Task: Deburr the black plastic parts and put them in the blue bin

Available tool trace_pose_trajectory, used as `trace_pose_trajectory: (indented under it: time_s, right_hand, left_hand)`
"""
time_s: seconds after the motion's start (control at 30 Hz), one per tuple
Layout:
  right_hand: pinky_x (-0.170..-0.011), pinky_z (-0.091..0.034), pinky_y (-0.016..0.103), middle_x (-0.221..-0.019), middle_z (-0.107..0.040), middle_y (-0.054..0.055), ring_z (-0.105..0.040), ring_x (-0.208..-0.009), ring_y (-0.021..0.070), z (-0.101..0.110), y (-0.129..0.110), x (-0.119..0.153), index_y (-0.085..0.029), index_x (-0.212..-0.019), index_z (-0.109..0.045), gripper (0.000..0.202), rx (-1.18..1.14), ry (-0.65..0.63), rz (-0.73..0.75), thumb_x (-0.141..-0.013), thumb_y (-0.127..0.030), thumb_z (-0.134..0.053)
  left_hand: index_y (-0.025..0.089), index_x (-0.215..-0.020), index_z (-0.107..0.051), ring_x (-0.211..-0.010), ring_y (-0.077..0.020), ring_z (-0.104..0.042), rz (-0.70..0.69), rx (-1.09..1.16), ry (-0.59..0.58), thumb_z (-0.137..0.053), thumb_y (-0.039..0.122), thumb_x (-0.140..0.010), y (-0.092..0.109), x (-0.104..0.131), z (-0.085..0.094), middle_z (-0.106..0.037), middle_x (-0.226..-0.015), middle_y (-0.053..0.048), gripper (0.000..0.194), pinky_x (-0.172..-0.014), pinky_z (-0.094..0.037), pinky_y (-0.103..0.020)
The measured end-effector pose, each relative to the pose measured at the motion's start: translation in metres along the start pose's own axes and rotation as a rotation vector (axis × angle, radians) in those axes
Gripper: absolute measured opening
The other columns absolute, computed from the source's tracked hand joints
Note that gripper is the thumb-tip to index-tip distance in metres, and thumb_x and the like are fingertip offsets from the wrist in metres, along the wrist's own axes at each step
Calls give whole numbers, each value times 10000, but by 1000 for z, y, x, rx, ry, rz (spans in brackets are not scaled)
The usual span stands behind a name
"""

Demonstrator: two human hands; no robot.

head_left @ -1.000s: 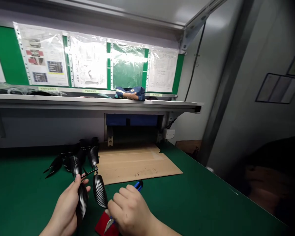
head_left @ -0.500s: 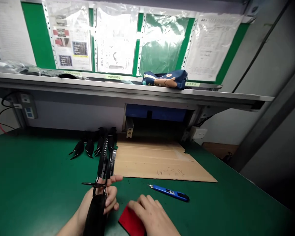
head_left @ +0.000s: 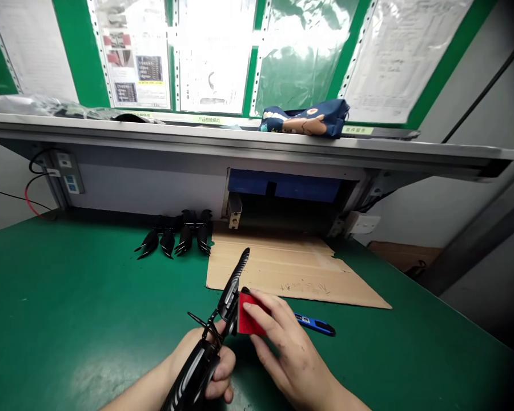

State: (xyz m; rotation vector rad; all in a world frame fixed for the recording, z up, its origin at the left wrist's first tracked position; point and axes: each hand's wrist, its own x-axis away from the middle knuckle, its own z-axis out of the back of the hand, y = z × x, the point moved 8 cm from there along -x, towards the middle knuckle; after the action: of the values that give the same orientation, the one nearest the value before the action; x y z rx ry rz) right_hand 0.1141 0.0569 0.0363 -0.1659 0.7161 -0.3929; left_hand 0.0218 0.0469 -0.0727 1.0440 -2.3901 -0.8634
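My left hand (head_left: 216, 365) grips a black ribbed plastic part (head_left: 197, 365) whose pointed blade (head_left: 235, 282) sticks up and away over the green bench. My right hand (head_left: 282, 348) holds a red pad (head_left: 247, 321) pressed against the side of that blade. A blue utility knife (head_left: 317, 325) lies on the mat just right of my right hand, untouched.
A cardboard sheet (head_left: 291, 271) lies on the green mat (head_left: 68, 308) ahead. Several black pointed parts (head_left: 175, 237) are piled at the back. A shelf (head_left: 240, 142) above carries a dark blue pouch (head_left: 308, 118); a socket box and wires (head_left: 64, 174) sit back left.
My right hand lifted the red pad off the mat and brought it against the black part. The left hand tilted the part to the right. The view shifted down and left.
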Motion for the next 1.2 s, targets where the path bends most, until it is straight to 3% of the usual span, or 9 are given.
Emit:
trace_pose_trajectory:
  time_s: [0.13,0.27,0.57,0.77,0.87,0.97,1.07,1.13,1.2]
  right_hand:
    - [-1012,-377,467,-1348,-352,132,-347,-1233,294,-11,-16,-3,-186,-1353,-420,457,-14,-113,173,-921,-43,-381]
    - [-960,-426,443,-1277,-408,123,-413,-1167,271,-5,-5,-7,-216,-1304,-459,442,-38,-51,75,-906,-45,-371]
    - [-971,-418,469,-1270,-410,129,-402,-1178,284,-5,-7,-9,-210,-1260,-492,430,-43,-34,106,-882,-41,-375]
    - [-957,-430,470,-1256,-420,129,-408,-1176,285,-11,-5,-8,-202,-1221,-526,416,-29,-73,67,-879,-36,-359]
    - [-1028,-339,546,-1247,-438,116,-406,-1190,293,-10,0,-7,-212,-1206,-540,416,17,-63,105,-871,-38,-365]
    - [-1035,-343,526,-1231,-452,106,-427,-1174,286,6,27,-3,-227,-1204,-531,353,1,68,-69,-904,-107,-389]
    - [-970,-433,418,-1235,-441,101,-457,-1140,264,13,49,6,-239,-1280,-468,340,-179,118,-290,-948,-240,-393]
    - [-951,-447,392,-1236,-431,105,-466,-1126,262,9,38,7,-232,-1328,-427,379,-306,63,-253,-960,-294,-359]
    - [-921,-465,370,-1227,-429,115,-489,-1088,256,3,20,5,-218,-1345,-412,394,-403,-1,-173,-973,-315,-328]
  left_hand:
    - [155,-492,-459,-319,-86,-309,52,5,61,-402,616,-864,-6,3,-2,-346,-392,36,596,-579,-408,-293]
    - [165,-445,-423,-330,-75,-262,24,-21,123,-395,588,-884,-1,10,-2,-281,-376,47,611,-595,-403,-296]
    - [165,-470,-424,-333,-65,-235,31,-40,204,-444,591,-865,6,17,-1,-288,-416,54,581,-569,-384,-292]
    - [159,-456,-453,-341,-69,-241,55,-67,187,-394,638,-872,4,17,2,-277,-400,52,637,-601,-378,-298]
    - [152,-407,-465,-325,-80,-272,122,-62,131,-302,612,-907,-2,17,2,-237,-347,44,699,-596,-379,-295]
    - [128,-798,-688,-319,-85,-316,52,-19,52,-365,534,-923,5,14,-1,-356,-387,45,533,-582,-399,-286]
    - [233,-1290,-517,-304,-88,-336,-20,-2,-20,-412,513,-920,11,11,-6,-443,-439,60,476,-555,-414,-275]
    - [200,-1233,-568,-299,-86,-341,-18,-13,-16,-419,525,-916,11,9,-6,-438,-426,51,478,-552,-421,-274]
    - [142,-1001,-672,-292,-84,-336,-1,-39,13,-421,533,-910,9,8,-5,-416,-402,36,473,-544,-428,-277]
